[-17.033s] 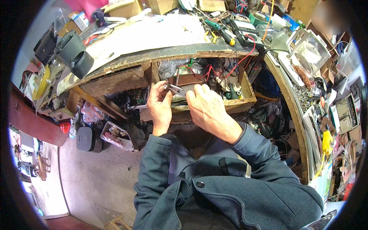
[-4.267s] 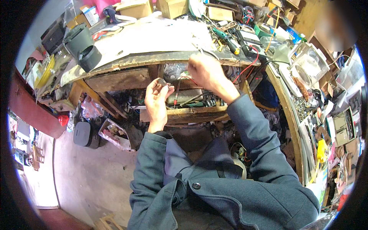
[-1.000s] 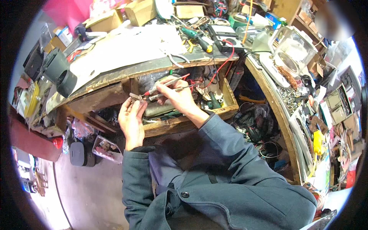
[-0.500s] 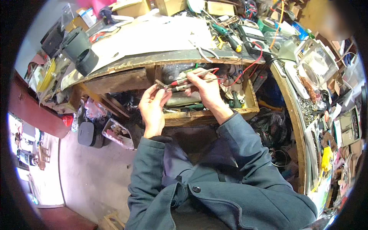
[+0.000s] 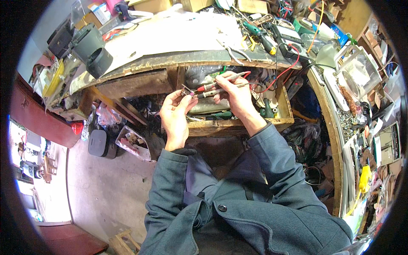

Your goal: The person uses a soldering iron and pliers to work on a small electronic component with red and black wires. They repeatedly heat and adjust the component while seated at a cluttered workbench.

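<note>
My left hand pinches a small metal part between thumb and fingertips, over the open wooden drawer. What kind of part it is cannot be made out. In my right hand are two test probes, held side by side like chopsticks. The red probe lies above the black probe, and both tips point left at the small part. Whether the tips touch it is too small to tell. A red test lead curves from the probes up to a dark meter on the bench.
Pliers lie at the edge of the bench, with a green-handled screwdriver further right. A side bench heaped with parts runs along my right. On the floor at left stand a dark bin and a white box.
The view has shifted slightly, so the scene sits a little further right. The small part appears turned in my left fingers. Both hands keep their holds.
</note>
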`<move>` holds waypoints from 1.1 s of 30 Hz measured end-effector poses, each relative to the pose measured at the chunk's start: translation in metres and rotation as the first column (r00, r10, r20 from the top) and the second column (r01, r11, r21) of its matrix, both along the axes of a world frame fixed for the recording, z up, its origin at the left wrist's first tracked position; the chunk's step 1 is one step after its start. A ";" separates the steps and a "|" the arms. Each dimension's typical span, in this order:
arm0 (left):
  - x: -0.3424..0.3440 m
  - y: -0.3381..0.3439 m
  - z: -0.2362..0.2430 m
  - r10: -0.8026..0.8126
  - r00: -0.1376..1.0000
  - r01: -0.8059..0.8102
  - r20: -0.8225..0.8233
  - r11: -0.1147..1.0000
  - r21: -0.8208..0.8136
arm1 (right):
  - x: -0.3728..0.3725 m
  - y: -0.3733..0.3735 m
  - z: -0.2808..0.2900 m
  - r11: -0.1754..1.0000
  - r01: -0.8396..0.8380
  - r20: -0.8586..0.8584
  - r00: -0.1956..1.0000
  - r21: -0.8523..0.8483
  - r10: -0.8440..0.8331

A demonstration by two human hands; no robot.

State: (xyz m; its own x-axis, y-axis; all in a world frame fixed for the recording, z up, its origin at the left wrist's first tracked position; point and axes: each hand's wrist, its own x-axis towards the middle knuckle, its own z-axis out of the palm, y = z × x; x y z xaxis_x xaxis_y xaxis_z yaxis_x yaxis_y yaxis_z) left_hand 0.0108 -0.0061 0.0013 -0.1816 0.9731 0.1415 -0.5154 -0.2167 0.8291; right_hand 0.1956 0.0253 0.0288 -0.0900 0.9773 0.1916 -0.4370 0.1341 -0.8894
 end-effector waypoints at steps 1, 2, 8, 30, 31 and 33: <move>0.000 0.000 0.000 0.000 1.000 0.000 0.000 1.000 0.003 | 0.000 0.000 -0.001 1.000 0.002 0.004 1.000 -0.005 -0.002; 0.000 0.000 0.000 -0.001 1.000 0.001 -0.001 1.000 0.006 | 0.000 0.000 -0.001 1.000 0.004 0.007 1.000 -0.010 -0.004; 0.001 -0.002 -0.001 0.006 1.000 -0.006 -0.002 1.000 0.007 | 0.000 -0.001 0.000 1.000 0.004 0.001 1.000 -0.025 -0.004; 0.004 -0.002 -0.001 0.061 0.994 -0.062 -0.088 0.998 0.002 | 0.002 0.002 -0.001 1.000 0.027 -0.005 1.000 0.007 -0.027; 0.003 0.000 -0.002 0.064 0.993 -0.063 -0.103 0.998 0.007 | 0.002 0.002 -0.001 1.000 0.024 -0.007 1.000 0.005 -0.024; 0.000 0.001 -0.001 0.050 0.993 -0.050 -0.111 0.999 0.003 | 0.003 0.002 -0.002 1.000 0.020 -0.012 1.000 0.006 -0.020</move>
State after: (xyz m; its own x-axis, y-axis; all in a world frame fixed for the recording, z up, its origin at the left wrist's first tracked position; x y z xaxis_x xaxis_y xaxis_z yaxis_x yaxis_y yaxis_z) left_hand 0.0108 -0.0047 0.0002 -0.2129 0.9632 0.1639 -0.4085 -0.2401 0.8806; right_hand 0.1985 0.0273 0.0272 -0.0676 0.9777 0.1988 -0.4447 0.1488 -0.8832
